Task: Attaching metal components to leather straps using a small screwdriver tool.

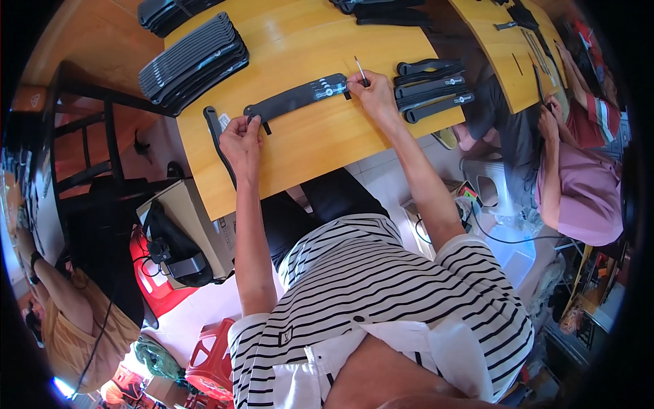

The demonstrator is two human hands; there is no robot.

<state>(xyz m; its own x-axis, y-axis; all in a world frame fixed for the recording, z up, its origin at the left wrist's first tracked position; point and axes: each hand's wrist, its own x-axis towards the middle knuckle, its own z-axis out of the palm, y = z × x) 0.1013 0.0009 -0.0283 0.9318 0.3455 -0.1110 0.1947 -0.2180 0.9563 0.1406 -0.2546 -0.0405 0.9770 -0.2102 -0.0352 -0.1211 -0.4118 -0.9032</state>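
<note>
A flat black strap (293, 99) with white print is stretched between my hands, just over the yellow table. My left hand (240, 143) pinches its left end between thumb and fingers. At the other end, my right hand (373, 95) is closed on the strap's tip. A thin pointed tool (361, 71), like a small screwdriver with a dark handle, also sits in my right fingers, its metal point upward. Short dark tabs hang under the strap near both ends. Beside my left hand, another black strap (212, 129) lies along the table's left side.
A tall stack of black straps (193, 63) stands at the table's far left. A smaller pile (433, 88) lies to the right, with more bundles (388, 12) along the far edge. Two people work at a second table (501, 51) on the right; another person (82, 320) is at left.
</note>
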